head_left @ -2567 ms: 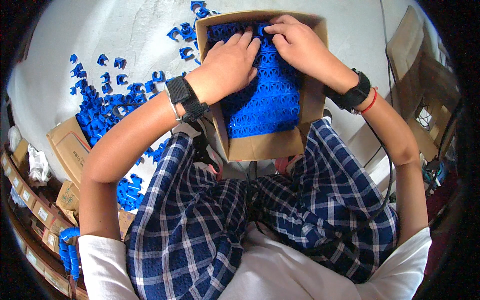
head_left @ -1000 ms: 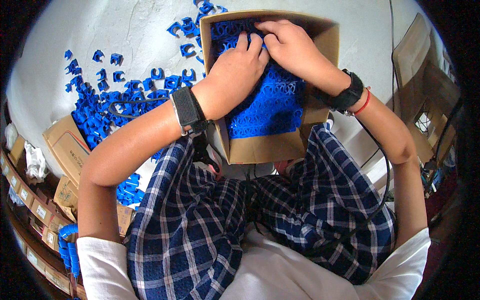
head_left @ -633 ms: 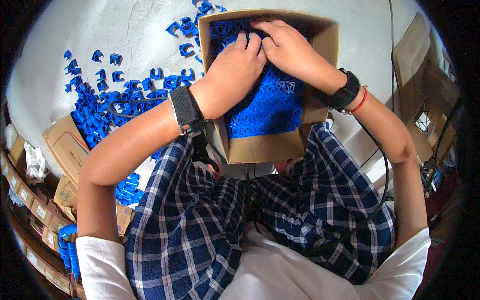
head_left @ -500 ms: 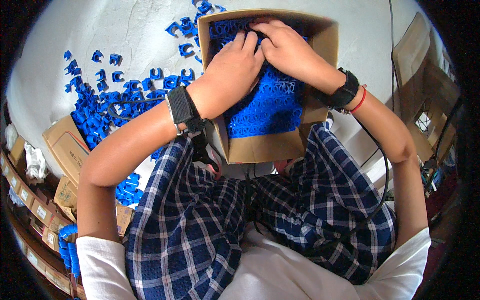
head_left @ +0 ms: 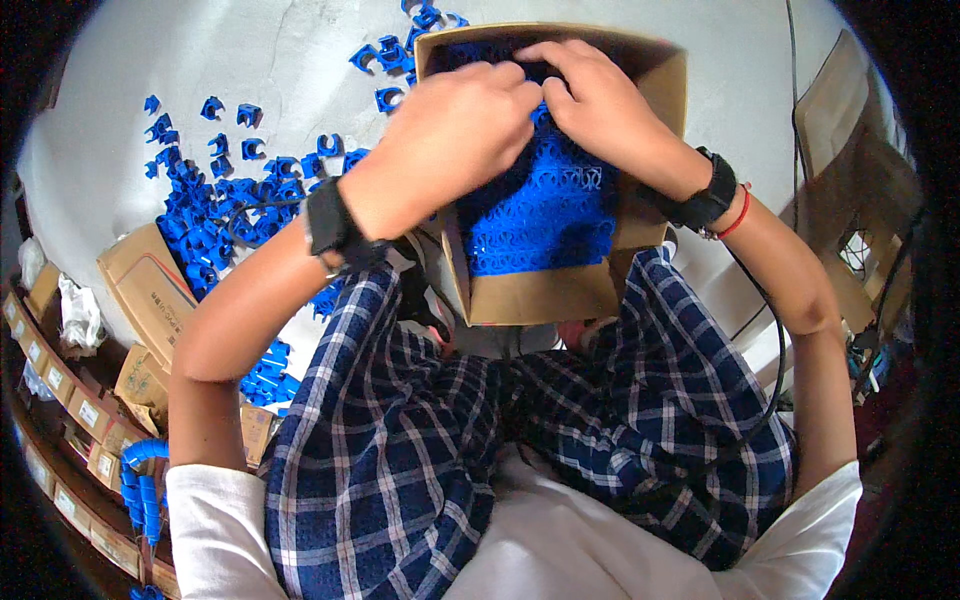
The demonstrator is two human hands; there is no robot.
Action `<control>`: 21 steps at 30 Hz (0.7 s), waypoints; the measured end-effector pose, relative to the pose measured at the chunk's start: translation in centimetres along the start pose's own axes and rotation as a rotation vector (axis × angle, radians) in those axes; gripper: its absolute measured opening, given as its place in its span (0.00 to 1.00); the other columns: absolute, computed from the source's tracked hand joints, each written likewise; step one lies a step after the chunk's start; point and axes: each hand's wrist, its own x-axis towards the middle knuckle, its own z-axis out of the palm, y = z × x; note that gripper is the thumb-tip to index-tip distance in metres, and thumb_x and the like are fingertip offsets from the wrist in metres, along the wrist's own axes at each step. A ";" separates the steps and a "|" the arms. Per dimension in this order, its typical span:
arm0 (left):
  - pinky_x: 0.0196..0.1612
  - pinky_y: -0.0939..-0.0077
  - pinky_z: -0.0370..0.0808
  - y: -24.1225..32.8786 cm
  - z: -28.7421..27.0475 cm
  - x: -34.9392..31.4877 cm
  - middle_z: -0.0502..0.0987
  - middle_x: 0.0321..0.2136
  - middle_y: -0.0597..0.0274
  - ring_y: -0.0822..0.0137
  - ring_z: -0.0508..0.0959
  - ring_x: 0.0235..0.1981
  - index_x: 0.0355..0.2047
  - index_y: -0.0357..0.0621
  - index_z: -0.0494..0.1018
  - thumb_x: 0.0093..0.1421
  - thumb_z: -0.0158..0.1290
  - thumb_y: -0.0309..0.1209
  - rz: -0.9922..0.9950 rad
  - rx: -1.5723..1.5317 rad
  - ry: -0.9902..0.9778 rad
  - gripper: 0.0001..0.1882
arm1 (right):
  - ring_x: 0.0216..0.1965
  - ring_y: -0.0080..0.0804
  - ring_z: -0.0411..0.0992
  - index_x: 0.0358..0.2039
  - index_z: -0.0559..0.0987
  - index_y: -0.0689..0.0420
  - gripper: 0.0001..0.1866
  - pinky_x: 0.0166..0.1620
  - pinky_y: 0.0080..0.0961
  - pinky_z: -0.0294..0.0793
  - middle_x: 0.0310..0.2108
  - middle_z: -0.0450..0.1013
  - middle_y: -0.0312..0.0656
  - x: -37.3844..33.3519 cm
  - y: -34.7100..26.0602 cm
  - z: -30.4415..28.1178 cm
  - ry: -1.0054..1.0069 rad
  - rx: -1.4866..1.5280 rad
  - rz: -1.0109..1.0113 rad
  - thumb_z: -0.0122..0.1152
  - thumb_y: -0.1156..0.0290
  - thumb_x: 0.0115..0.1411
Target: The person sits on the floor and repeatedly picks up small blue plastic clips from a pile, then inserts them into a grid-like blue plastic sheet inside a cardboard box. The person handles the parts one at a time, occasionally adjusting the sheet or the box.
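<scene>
An open cardboard box (head_left: 545, 303) stands between my knees, holding rows of blue plastic pipe clips (head_left: 540, 215) packed side by side. Over the box's left side, my left hand (head_left: 455, 130) is closed with its fingers curled in; anything inside them is hidden from view. My right hand (head_left: 610, 115) reaches over the far right part of the box. Its index finger stretches toward the far wall and the thumb stands apart, with nothing visible between them. The clips beneath both hands are partly covered and in shadow.
Loose blue clips (head_left: 200, 220) lie heaped on the pale floor to the left, with more beyond the box. A cardboard piece (head_left: 150, 290) leans beside the heap. Shelves with small boxes (head_left: 85, 415) line the far left. A black cable (head_left: 775, 340) hangs along my right arm.
My left hand has lifted off the clips, and its fingers, stretched before, are now curled. My right hand stays near the far wall of the box, its thumb and index finger wider apart.
</scene>
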 end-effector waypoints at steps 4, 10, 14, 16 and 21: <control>0.39 0.71 0.76 -4.2 -3.5 -1.5 0.77 0.33 0.56 0.60 0.79 0.34 0.37 0.42 0.76 0.56 0.49 0.23 -0.126 -0.137 0.454 0.09 | 0.42 0.49 0.72 0.43 0.77 0.60 0.15 0.48 0.39 0.71 0.38 0.72 0.52 -0.3 -0.7 -1.3 0.053 0.134 0.016 0.47 0.75 0.57; 0.63 0.55 0.62 -13.6 -3.4 -0.3 0.61 0.60 0.43 0.44 0.62 0.61 0.63 0.48 0.58 0.46 0.60 0.35 0.028 0.107 0.151 0.42 | 0.40 0.48 0.73 0.41 0.77 0.60 0.13 0.46 0.37 0.72 0.38 0.72 0.50 -0.4 -1.8 -1.9 0.055 0.182 0.013 0.49 0.76 0.56; 0.65 0.52 0.58 -15.3 -0.4 1.3 0.55 0.64 0.42 0.41 0.56 0.65 0.66 0.52 0.55 0.40 0.65 0.39 0.144 0.130 -0.110 0.51 | 0.42 0.49 0.73 0.41 0.76 0.60 0.13 0.47 0.37 0.72 0.39 0.72 0.50 -0.7 -2.4 -1.8 0.054 0.161 -0.020 0.49 0.76 0.56; 0.65 0.53 0.60 -15.3 0.4 1.6 0.56 0.63 0.42 0.41 0.57 0.65 0.66 0.54 0.55 0.39 0.66 0.40 0.215 0.106 -0.199 0.52 | 0.43 0.49 0.72 0.41 0.76 0.60 0.12 0.48 0.38 0.72 0.39 0.72 0.50 -1.2 -2.5 -1.8 0.046 0.162 -0.020 0.50 0.75 0.56; 0.61 0.56 0.65 -13.9 1.6 -0.4 0.63 0.59 0.53 0.45 0.65 0.57 0.65 0.55 0.57 0.43 0.65 0.37 0.040 0.129 -0.124 0.48 | 0.43 0.49 0.72 0.41 0.76 0.60 0.13 0.49 0.37 0.72 0.41 0.72 0.51 -2.6 -2.6 -1.8 0.034 0.164 -0.019 0.49 0.75 0.57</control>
